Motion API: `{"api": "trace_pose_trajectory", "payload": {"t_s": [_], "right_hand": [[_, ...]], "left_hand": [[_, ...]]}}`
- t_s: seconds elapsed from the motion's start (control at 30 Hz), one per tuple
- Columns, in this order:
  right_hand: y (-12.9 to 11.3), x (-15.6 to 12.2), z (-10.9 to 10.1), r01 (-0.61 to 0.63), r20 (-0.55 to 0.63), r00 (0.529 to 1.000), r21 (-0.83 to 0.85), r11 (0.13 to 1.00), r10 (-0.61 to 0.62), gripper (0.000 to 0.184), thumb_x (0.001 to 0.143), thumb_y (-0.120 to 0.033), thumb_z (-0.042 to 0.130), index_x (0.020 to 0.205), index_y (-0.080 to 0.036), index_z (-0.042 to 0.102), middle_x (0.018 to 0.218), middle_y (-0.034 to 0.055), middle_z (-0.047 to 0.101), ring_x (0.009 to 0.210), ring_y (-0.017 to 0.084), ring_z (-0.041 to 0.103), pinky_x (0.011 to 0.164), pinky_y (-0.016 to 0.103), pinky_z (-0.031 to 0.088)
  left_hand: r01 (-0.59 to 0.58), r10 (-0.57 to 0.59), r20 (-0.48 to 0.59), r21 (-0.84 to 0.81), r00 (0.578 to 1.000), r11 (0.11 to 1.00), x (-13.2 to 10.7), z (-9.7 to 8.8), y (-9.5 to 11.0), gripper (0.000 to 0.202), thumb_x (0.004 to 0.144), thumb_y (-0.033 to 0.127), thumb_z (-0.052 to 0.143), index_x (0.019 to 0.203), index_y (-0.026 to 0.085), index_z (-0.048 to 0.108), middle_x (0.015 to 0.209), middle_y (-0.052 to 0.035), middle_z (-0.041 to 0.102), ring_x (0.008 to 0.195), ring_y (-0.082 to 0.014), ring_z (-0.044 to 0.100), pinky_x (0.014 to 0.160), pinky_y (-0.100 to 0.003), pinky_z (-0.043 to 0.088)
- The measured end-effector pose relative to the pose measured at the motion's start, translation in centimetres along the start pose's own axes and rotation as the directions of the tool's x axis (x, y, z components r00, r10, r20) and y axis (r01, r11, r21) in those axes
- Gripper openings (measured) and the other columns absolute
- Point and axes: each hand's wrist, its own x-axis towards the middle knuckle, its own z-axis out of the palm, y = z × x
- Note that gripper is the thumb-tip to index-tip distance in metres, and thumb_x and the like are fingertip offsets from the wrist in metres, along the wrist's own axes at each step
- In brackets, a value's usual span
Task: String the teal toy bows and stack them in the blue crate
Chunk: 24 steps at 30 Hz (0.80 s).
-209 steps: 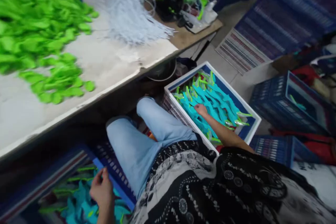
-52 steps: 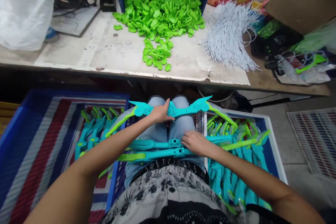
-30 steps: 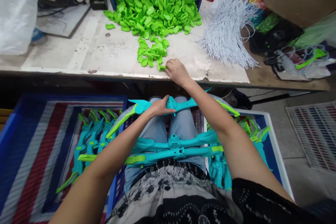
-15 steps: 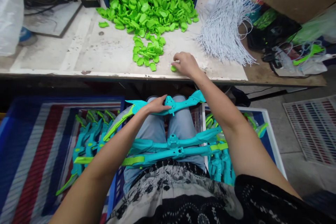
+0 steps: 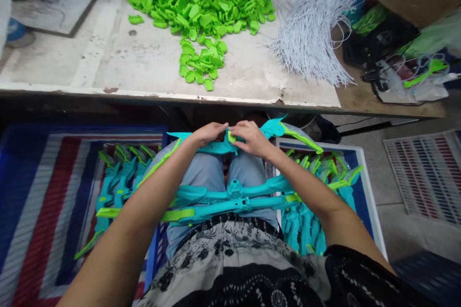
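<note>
Across my knees lies a teal plastic toy bow with lime-green limb tips. My left hand grips it just left of its centre. At the bow's centre my right hand pinches a small green plastic piece and holds it against the hub. Two more teal bows rest nearer my waist: an upper one and a lower one. The far side of the green piece is hidden by my fingers.
A large heap of green pieces spills from a blue bin onto the worktable, with a smaller pile in front. White cords lie to the right. Blue crate and white-rimmed crate hold more bows.
My right hand has come back from the tabletop to the bow's centre, bringing a green piece. My left hand still holds the bow. The view has shifted slightly.
</note>
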Motion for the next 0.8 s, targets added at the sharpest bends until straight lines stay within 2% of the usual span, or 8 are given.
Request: {"api": "trace_pose_trajectory", "payload": {"t_s": [0.1, 0.23, 0.33, 0.43, 0.53, 0.67, 0.73, 0.8], "right_hand": [[0.1, -1.8, 1.6, -0.032, 0.024, 0.999, 0.014, 0.999, 0.032, 0.018, 0.083, -0.024, 0.062, 0.1, -0.02, 0.068, 0.119, 0.0081, 0.066, 0.116, 0.025, 0.053, 0.093, 0.044, 0.038], [0.5, -2.0, 2.3, -0.113, -0.016, 0.993, 0.079, 0.99, 0.114, 0.018, 0.083, -0.029, 0.063, 0.099, -0.023, 0.069, 0.125, 0.0084, 0.063, 0.125, 0.025, 0.049, 0.1, 0.045, 0.038], [0.1, -1.7, 2.7, -0.239, -0.047, 0.967, 0.166, 0.957, 0.25, 0.017, 0.082, -0.033, 0.064, 0.096, -0.023, 0.069, 0.13, 0.0087, 0.059, 0.123, 0.024, 0.052, 0.101, 0.042, 0.039], [-0.1, -1.1, 2.8, -0.437, -0.012, 0.89, 0.262, 0.861, 0.455, 0.038, 0.078, -0.035, 0.067, 0.113, -0.024, 0.06, 0.117, 0.0072, 0.066, 0.105, 0.022, 0.062, 0.091, 0.038, 0.045], [0.2, 0.0, 2.5, -0.545, 0.122, 0.839, 0.18, 0.819, 0.531, 0.067, 0.072, -0.042, 0.071, 0.132, -0.024, 0.046, 0.111, 0.0065, 0.068, 0.101, 0.024, 0.062, 0.089, 0.039, 0.042], [0.0, 0.9, 2.3, -0.51, 0.223, 0.839, 0.002, 0.86, 0.497, 0.059, 0.076, -0.049, 0.066, 0.128, -0.025, 0.052, 0.106, 0.0063, 0.069, 0.106, 0.029, 0.057, 0.09, 0.044, 0.035], [-0.3, 0.8, 2.2, -0.462, 0.206, 0.866, -0.019, 0.886, 0.456, 0.057, 0.078, -0.049, 0.064, 0.129, -0.025, 0.053, 0.111, 0.0074, 0.068, 0.105, 0.028, 0.055, 0.088, 0.041, 0.035], [-0.2, 0.6, 1.3, -0.403, 0.117, 0.908, -0.027, 0.915, 0.403, 0.047, 0.081, -0.047, 0.062, 0.122, -0.024, 0.059, 0.115, 0.0076, 0.066, 0.105, 0.026, 0.054, 0.087, 0.038, 0.037]], "left_hand": [[0.043, -0.043, -0.01, -0.043, 0.999, 0.998, -0.1, 0.1, 0.2, 0.051, 0.072, 0.063, 0.059, 0.078, 0.013, 0.066, 0.067, -0.0033, 0.061, 0.063, -0.0133, 0.053, 0.066, -0.027, 0.042], [-0.055, 0.051, 0.063, 0.063, 0.997, 0.996, -0.4, 0.2, 0.3, 0.047, 0.072, 0.057, 0.062, 0.089, 0.014, 0.068, 0.07, -0.0009, 0.061, 0.062, -0.0111, 0.049, 0.061, -0.024, 0.038], [-0.109, 0.101, 0.058, 0.177, 0.993, 0.978, -0.6, 0.3, 0.2, 0.047, 0.07, 0.051, 0.067, 0.1, 0.014, 0.067, 0.066, 0.0017, 0.057, 0.058, -0.0101, 0.046, 0.055, -0.022, 0.034], [-0.097, 0.097, 0.007, 0.2, 0.995, 0.975, -0.6, 0.5, 0.0, 0.049, 0.07, 0.047, 0.067, 0.105, 0.013, 0.065, 0.065, 0.0019, 0.055, 0.056, -0.0101, 0.045, 0.05, -0.022, 0.031], [-0.075, 0.088, -0.058, 0.197, 0.994, 0.978, -0.4, 0.8, -0.1, 0.046, 0.068, 0.042, 0.068, 0.103, 0.013, 0.065, 0.067, 0.001, 0.057, 0.056, -0.01, 0.047, 0.05, -0.022, 0.033], [-0.055, 0.086, -0.129, 0.227, 0.988, 0.972, -0.4, 0.9, 0.0, 0.046, 0.062, 0.044, 0.069, 0.097, 0.014, 0.067, 0.073, -0.0011, 0.063, 0.063, -0.0123, 0.053, 0.057, -0.023, 0.039], [-0.055, 0.087, -0.132, 0.231, 0.987, 0.971, -0.6, 0.7, 0.2, 0.051, 0.06, 0.048, 0.068, 0.098, 0.014, 0.068, 0.079, -0.0027, 0.067, 0.068, -0.0144, 0.056, 0.06, -0.024, 0.042], [-0.045, 0.08, -0.134, 0.246, 0.988, 0.968, -0.9, 0.5, 0.4, 0.054, 0.06, 0.052, 0.067, 0.1, 0.015, 0.068, 0.083, -0.0033, 0.069, 0.071, -0.0161, 0.059, 0.062, -0.024, 0.043]]}}
